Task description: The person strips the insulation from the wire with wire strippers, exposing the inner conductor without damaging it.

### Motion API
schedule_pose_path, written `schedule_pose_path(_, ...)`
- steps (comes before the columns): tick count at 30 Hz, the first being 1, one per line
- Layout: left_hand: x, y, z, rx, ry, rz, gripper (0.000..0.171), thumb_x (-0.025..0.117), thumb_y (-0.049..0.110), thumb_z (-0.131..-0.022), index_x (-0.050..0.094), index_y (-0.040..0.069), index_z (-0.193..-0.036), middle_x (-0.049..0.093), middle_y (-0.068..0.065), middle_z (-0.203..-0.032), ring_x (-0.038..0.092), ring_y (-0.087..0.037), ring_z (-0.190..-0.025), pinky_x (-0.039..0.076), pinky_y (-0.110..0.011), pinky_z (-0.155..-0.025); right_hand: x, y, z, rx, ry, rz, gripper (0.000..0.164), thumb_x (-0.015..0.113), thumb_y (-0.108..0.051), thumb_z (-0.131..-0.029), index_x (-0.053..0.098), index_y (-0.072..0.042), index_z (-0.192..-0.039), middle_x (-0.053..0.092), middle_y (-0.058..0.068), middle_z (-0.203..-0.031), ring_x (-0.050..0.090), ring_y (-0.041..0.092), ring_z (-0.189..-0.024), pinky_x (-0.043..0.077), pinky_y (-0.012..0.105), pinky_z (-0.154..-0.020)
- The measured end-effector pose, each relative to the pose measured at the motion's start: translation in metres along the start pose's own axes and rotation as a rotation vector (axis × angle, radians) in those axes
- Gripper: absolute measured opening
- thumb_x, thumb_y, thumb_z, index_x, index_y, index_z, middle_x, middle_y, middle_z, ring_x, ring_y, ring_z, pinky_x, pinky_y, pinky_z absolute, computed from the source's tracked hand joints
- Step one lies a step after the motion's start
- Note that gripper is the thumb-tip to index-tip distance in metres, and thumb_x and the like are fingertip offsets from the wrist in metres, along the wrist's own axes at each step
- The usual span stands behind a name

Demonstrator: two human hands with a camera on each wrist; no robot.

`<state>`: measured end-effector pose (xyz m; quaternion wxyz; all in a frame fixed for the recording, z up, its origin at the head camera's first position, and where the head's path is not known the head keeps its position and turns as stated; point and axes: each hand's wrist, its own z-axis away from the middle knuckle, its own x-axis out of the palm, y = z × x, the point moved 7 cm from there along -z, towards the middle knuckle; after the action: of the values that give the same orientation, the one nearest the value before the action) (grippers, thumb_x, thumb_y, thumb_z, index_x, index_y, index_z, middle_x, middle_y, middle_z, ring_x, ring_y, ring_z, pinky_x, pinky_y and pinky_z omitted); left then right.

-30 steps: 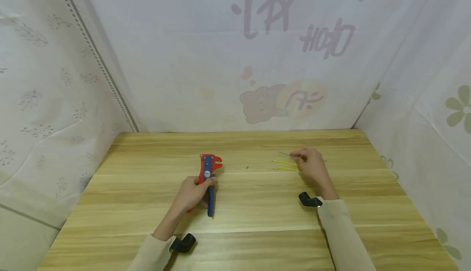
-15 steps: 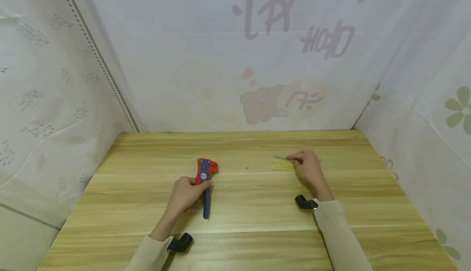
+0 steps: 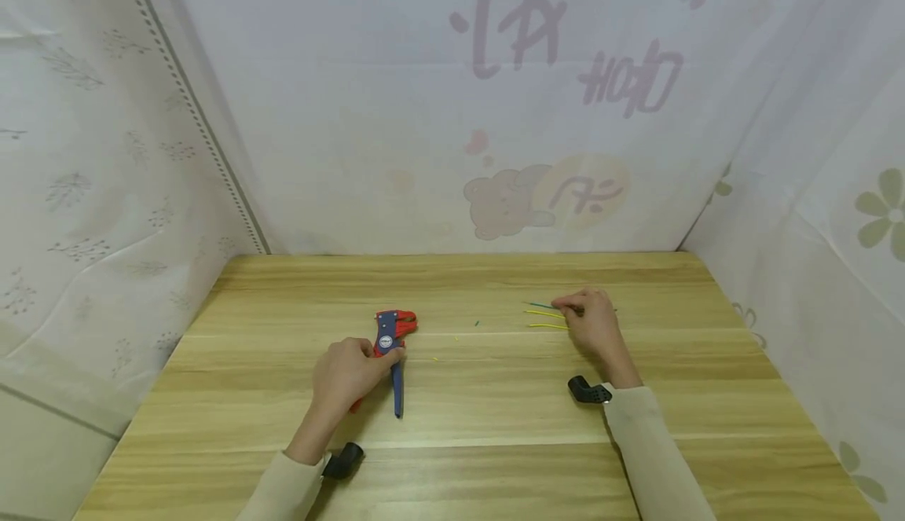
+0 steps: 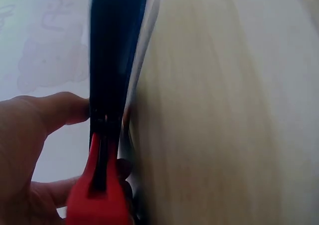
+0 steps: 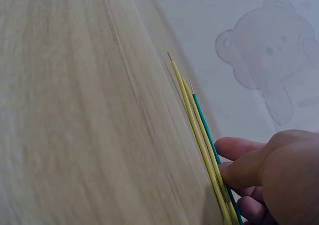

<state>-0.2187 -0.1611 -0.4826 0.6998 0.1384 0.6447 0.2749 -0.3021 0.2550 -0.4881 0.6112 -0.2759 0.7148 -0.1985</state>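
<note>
My left hand (image 3: 352, 373) holds a red and blue wire stripper (image 3: 386, 339) with its head toward the back wall. In the left wrist view, the thumb lies beside the stripper's dark handle (image 4: 113, 45). Over at the right, my right hand (image 3: 592, 324) pinches a green wire (image 3: 541, 305) with thumb and forefinger. Two yellow wires (image 3: 546, 325) lie alongside it, nearer me. Bare metal shows at the tip of the green wire (image 5: 200, 110) and of a yellow wire (image 5: 185, 97) in the right wrist view. The hand covers the far part of these wires.
A small green scrap (image 3: 477, 323) and a yellow scrap (image 3: 434, 359) lie on the wooden table (image 3: 481, 411) between the hands. Printed cloth (image 3: 368, 112) hangs behind and at both sides. A black wrist camera (image 3: 590, 390) juts from the right sleeve.
My right hand has brought the green wire slightly left and toward me, closer to the yellow wires. The left hand and stripper have shifted a little left and nearer me.
</note>
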Motion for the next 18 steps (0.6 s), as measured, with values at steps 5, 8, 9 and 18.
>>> schedule_pose_path(5,0.0008,0.0010,-0.0013,0.006,-0.017,-0.020,0.052,0.073,0.064,-0.084,0.061,0.017,-0.065,0.037,0.006,-0.051,0.037,-0.012,-0.046,0.021,-0.024,-0.044,-0.0002,0.0021,0.0002,0.013,-0.012,-0.001,0.023,0.060,-0.007,-0.099,0.080,-0.012,-0.110,0.070,0.014,-0.113,0.054,0.035,-0.108,0.047,0.050,-0.090)
schedule_pose_path(8,0.0002,0.0016,-0.0026,0.015,-0.012,-0.024,0.051,0.073,0.062,-0.084,0.062,0.016,-0.067,0.036,0.006,-0.053,0.037,-0.013,-0.048,0.021,-0.025,-0.044,-0.0001,0.0017,0.0000,0.018,-0.019,-0.010,0.023,0.060,-0.007,-0.099,0.080,-0.013,-0.110,0.070,0.013,-0.113,0.054,0.033,-0.107,0.047,0.048,-0.088)
schedule_pose_path(9,-0.0001,0.0017,-0.0031,0.018,-0.010,-0.023,0.050,0.074,0.062,-0.084,0.062,0.016,-0.068,0.035,0.006,-0.054,0.037,-0.013,-0.048,0.021,-0.025,-0.044,0.0001,0.0017,-0.0001,0.022,-0.025,-0.017,0.023,0.060,-0.008,-0.099,0.080,-0.013,-0.110,0.070,0.013,-0.113,0.054,0.032,-0.108,0.048,0.047,-0.088)
schedule_pose_path(18,-0.0025,-0.0014,-0.0089,0.035,-0.034,-0.017,0.049,0.069,0.057,-0.090,0.061,0.013,-0.070,0.040,0.005,-0.052,0.041,-0.013,-0.048,0.024,-0.024,-0.044,-0.0081,0.0051,-0.0005,0.014,-0.061,-0.037,0.026,0.058,-0.009,-0.100,0.075,-0.008,-0.119,0.073,0.015,-0.116,0.063,0.037,-0.112,0.054,0.054,-0.096)
